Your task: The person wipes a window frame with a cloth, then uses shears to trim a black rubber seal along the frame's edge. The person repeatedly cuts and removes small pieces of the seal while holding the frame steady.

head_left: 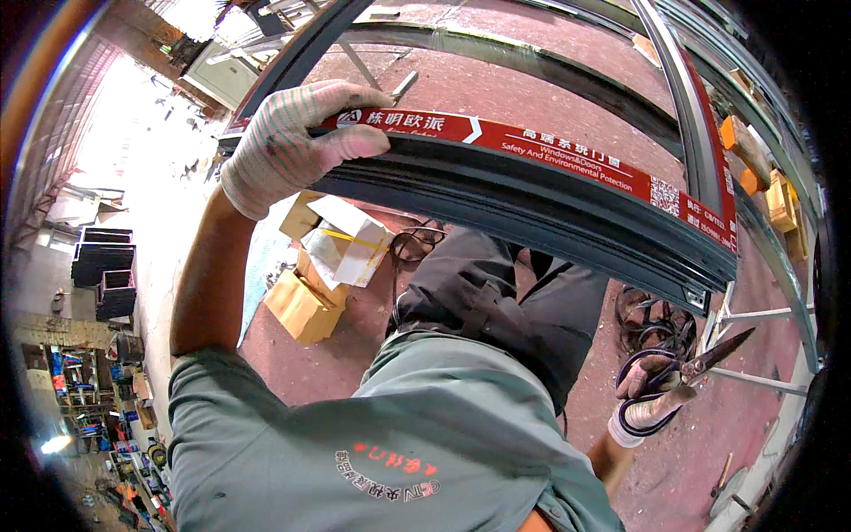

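The left hand point(292, 142), in a knit glove, has its fingers point(355, 96) wrapped over the top edge of a dark metal frame point(532, 208) with a red strip. Low on the right, the right hand point(647, 399) grips scissors point(687, 372), blades pointing up and outward. Below lie a reddish floor point(532, 89) and cardboard boxes point(306, 306). The left forearm rises steeply.

Two gloved hands are in view: the left hand point(292, 142) at upper left, the right hand point(651, 395) at lower right. One pair of scissors point(683, 377) at lower right. One dark metal frame point(550, 199) across the upper centre. Cardboard boxes point(306, 306) at centre left: apparently three, though overlap makes the count uncertain. One coil of cable point(656, 324) at right.
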Tool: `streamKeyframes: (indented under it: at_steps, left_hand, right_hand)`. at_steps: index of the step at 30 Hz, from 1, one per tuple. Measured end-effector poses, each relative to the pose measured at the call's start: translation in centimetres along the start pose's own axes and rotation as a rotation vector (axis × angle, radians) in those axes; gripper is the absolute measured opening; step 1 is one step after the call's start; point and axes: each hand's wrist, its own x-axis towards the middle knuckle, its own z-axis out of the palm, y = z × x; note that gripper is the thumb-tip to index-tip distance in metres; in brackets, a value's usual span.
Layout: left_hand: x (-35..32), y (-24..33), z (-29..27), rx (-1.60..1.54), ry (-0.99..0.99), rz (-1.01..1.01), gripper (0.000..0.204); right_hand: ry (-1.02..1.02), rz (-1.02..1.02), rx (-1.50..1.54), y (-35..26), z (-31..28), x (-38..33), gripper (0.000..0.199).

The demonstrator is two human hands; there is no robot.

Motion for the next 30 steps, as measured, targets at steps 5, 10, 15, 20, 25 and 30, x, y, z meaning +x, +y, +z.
streamKeyframes:
  at_steps: [5,10,15,20,25,30]
  left_hand:
    - [-1.1,-2.0,-1.0,0.048,-0.013,-0.033,0.043]
    - [-3.6,-4.5,-2.6,-0.047,0.064,-0.184,0.032]
    - [-6.2,-7.9,-3.3,0.133,0.302,-0.25,0.033]
    - [-3.5,-2.3,0.4,0.419,0.325,0.137,0.031]
    - [0.7,4.9,4.9,0.295,0.307,0.225,0.043]
    - [2.2,7.3,7.4,0.357,0.407,0.158,0.053]
  right_hand:
    - [0.025,-0.052,-0.025,0.3,-0.1,0.1,0.096]
    - [-0.117,-0.039,0.063,1.9,-2.1,0.6,0.094]
    - [-0.093,-0.122,0.033,1.5,-1.2,1.0,0.086]
    - [-0.091,-0.331,-0.115,5.3,-6.1,5.2,0.07]
    - [-0.259,-0.253,0.113,-2.4,-4.2,9.2,0.058]
    - [-0.444,-0.893,-0.421,-5.7,-6.1,19.8,0.035]
